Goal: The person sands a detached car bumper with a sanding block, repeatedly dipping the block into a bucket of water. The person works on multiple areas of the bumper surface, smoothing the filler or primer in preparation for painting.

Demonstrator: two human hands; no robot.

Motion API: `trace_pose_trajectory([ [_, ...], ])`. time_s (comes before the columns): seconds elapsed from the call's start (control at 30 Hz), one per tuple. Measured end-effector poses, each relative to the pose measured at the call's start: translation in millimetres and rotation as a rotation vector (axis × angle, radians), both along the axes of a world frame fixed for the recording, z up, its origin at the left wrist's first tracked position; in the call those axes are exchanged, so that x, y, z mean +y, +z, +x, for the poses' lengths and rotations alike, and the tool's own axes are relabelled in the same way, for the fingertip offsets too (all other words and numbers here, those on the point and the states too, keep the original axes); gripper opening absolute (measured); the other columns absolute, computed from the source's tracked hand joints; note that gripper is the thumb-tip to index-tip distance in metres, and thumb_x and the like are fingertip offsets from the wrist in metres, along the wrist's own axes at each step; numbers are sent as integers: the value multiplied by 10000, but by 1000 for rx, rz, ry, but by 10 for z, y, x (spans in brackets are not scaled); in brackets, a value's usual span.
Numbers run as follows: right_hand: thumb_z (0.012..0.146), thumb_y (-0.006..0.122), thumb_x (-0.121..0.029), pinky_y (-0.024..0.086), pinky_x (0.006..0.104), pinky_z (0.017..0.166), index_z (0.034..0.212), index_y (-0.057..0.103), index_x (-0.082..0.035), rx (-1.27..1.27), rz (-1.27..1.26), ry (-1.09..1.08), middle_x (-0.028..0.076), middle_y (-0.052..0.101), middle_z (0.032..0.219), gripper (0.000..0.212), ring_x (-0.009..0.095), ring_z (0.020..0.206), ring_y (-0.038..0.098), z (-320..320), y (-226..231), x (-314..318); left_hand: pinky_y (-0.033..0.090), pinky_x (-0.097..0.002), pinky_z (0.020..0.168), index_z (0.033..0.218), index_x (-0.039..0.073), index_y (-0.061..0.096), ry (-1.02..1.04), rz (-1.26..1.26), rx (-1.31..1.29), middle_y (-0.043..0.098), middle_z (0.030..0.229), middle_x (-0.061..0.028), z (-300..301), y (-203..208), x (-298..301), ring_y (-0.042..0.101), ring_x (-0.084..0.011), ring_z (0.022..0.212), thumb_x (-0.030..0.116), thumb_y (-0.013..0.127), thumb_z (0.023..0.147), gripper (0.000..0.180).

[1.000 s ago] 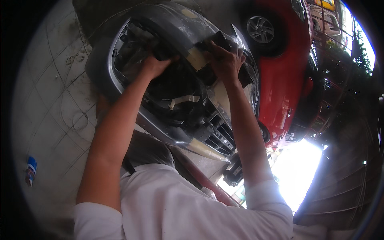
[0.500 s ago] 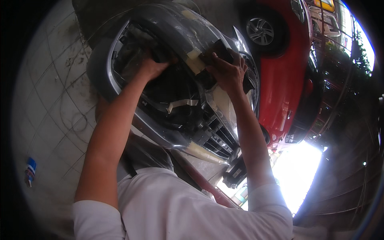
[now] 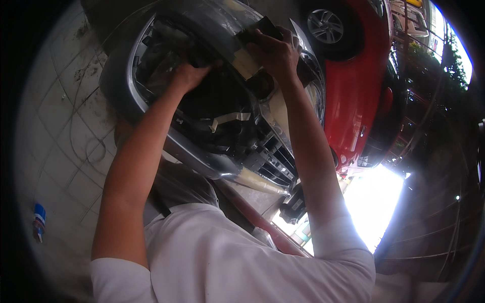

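A grey car bumper (image 3: 202, 172) with tan patches stands tilted in front of me, its dark hollow back facing me. My left hand (image 3: 189, 77) reaches into the hollow, thumb stretched to the inner edge. Its other fingers are lost in shadow, though the hand seems to grip the bumper. My right hand (image 3: 279, 54) is bent over a dark, square-cornered piece (image 3: 268, 28), perhaps sandpaper, against the bumper's outer face beside a tan patch (image 3: 246, 63). A strip of pale tape (image 3: 231, 119) hangs inside the hollow, above a black grille (image 3: 273, 159).
A red car (image 3: 353, 106) with its wheel (image 3: 326, 26) stands close on the right. Far left on the tiled floor (image 3: 55, 121) lies a blue and red bottle or tube (image 3: 39, 220). A thin cable curls across the tiles. Bright daylight enters at lower right.
My right hand has slid away from me and a little left along the bumper with the dark piece. My left hand keeps its place on the bumper. The whole view has shifted slightly.
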State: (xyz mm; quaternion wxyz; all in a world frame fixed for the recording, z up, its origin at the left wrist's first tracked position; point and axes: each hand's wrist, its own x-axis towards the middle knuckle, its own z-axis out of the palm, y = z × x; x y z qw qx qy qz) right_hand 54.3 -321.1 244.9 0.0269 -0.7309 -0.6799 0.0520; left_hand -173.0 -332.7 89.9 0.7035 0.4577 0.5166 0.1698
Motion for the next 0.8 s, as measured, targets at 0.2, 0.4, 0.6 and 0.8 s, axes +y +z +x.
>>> trace_pose_trajectory([
  [0.2,819,783,-571,331,510,1148,1223,811,-327,-81,0,92,165,556,1462,473,377,1356,456,-215,77,-208,370,-442,1231,1658,1,180,237,186,-104,399,1626,-292,-9,90,-108,405,-393,1514,705,850,746,1333],
  [0.4,751,886,-497,338,489,1164,1215,814,-357,-130,-32,-115,113,588,1459,490,347,1362,481,-211,27,36,360,-436,1239,1654,-26,165,148,237,-46,406,1628,-274,-14,32,-44,409,-381,1515,696,861,736,1359],
  [0.6,761,884,-483,365,509,1170,1272,781,-352,99,27,-104,155,585,1460,537,372,1372,518,367,228,-143,360,-429,1238,1636,-30,253,-21,65,-29,420,1623,-268,-50,118,72,415,-369,1515,705,862,720,1323],
  [0.8,733,902,-534,412,540,1164,1562,503,-138,90,69,114,140,521,1584,1002,385,1429,500,60,330,-1074,302,-412,1265,1643,-18,258,56,136,-65,384,1646,-256,-125,113,27,376,-351,1534,654,808,828,1190],
])
